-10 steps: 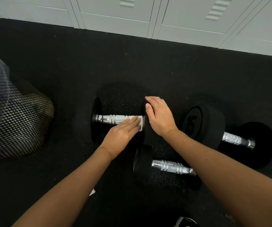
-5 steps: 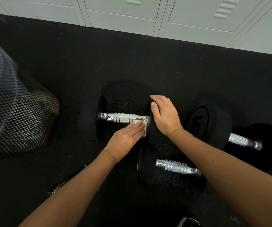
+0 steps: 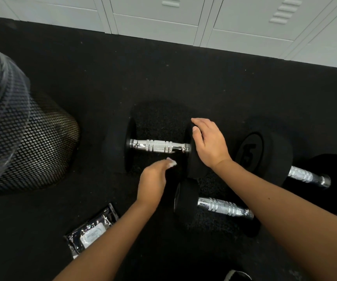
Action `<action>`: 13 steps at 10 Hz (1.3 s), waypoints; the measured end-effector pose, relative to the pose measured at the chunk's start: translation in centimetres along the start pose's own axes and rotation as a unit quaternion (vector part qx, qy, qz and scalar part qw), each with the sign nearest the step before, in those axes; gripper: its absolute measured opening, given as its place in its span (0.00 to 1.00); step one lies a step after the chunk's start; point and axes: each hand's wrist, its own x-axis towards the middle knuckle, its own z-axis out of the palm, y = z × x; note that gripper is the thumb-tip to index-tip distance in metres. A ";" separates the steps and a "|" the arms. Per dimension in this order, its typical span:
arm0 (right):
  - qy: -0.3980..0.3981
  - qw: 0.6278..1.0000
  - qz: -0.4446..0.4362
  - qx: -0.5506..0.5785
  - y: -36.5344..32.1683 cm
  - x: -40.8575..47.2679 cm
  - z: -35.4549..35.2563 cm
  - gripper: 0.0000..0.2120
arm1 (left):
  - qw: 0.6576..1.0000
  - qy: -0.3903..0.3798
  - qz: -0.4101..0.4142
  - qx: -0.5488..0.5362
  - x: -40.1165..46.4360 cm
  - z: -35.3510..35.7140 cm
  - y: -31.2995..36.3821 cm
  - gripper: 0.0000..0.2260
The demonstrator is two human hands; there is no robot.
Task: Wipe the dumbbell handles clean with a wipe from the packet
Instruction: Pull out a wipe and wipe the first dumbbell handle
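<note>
**Wipe in hand beside the far dumbbell**

Three dumbbells lie on a black, speckled rubber floor [image 3: 183, 78], each with round matte black heads and a chrome handle with knurled bands. On the far dumbbell [image 3: 159, 146], the right hand [image 3: 210, 142] rests flat and open over the right-hand head, gripping nothing. The left hand [image 3: 153, 182], blurred, is curled around a small white wipe [image 3: 171, 161], held just in front of that handle and clear of it. A second dumbbell [image 3: 222, 206] lies nearer, partly covered by the right forearm. A third [image 3: 303, 175], stamped 15, lies to the right. The glossy black packet [image 3: 91, 233] lies flat by the left forearm, its label unreadable. At left stands a black mesh bin [image 3: 31, 151] lined with clear plastic; its contents cannot be seen. Pale lockers [image 3: 224, 21] line the far edge.
</note>
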 end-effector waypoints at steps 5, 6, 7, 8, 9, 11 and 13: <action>0.012 1.000 0.010 -0.006 0.0 0.1 0.2 0.24 | 0.608 0.128 -0.535 -0.573 4.7 2.1 4.7 0.14; 0.012 1.000 0.007 -0.004 0.0 0.0 0.2 0.24 | 0.611 0.114 -0.520 -0.585 4.1 2.5 4.6 0.15; 0.013 1.000 0.006 -0.004 0.1 0.0 0.3 0.24 | 0.596 0.111 -0.521 -0.600 3.3 2.5 4.8 0.16; 0.012 1.000 0.008 -0.005 0.0 0.1 0.2 0.24 | 0.593 0.107 -0.524 -0.602 3.4 2.3 4.7 0.16; 0.014 1.000 0.010 -0.002 -0.1 0.1 0.2 0.24 | 0.606 0.093 -0.515 -0.599 3.9 2.6 4.5 0.14; 0.018 1.000 0.010 0.002 -0.1 0.1 0.2 0.23 | 0.592 0.106 -0.528 -0.600 4.0 2.6 4.8 0.16; 0.022 1.000 0.011 0.002 -0.1 0.1 0.2 0.23 | 0.520 0.155 -0.584 -0.603 5.2 2.4 5.6 0.15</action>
